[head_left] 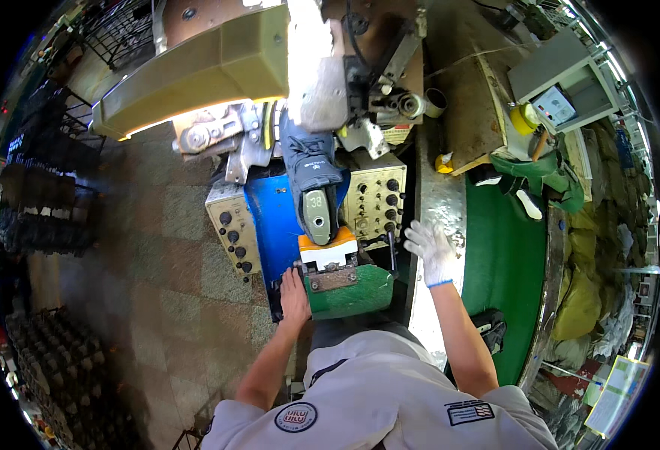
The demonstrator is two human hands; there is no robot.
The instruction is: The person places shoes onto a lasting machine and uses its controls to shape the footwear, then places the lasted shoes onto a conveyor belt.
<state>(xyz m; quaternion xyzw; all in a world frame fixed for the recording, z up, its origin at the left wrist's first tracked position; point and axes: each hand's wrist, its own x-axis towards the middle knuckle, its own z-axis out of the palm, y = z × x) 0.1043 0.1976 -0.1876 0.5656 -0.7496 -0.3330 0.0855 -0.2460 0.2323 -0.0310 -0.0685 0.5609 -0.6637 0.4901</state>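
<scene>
A dark lace-up shoe upper (311,159) sits in the machine in front of me, toe away, stretched over a green shoe last (317,214) with a round hole in it. Its near end meets an orange-and-white pad (328,249) above a green machine cover (352,292). Bare, with its fingers stretched out, my left hand (294,298) lies against the left side of that cover. My right hand (433,253), in a white glove, is held with fingers apart above a pale metal bench edge, right of a dark lever (391,247). It holds nothing.
Control boxes with black knobs (375,199) flank the blue panel (266,217). Overhead, a yellow-brown machine arm (195,71) reaches left. On the right runs a green conveyor belt (514,277) with a dark shoe (489,330) on it. Racks (52,375) stand at the left.
</scene>
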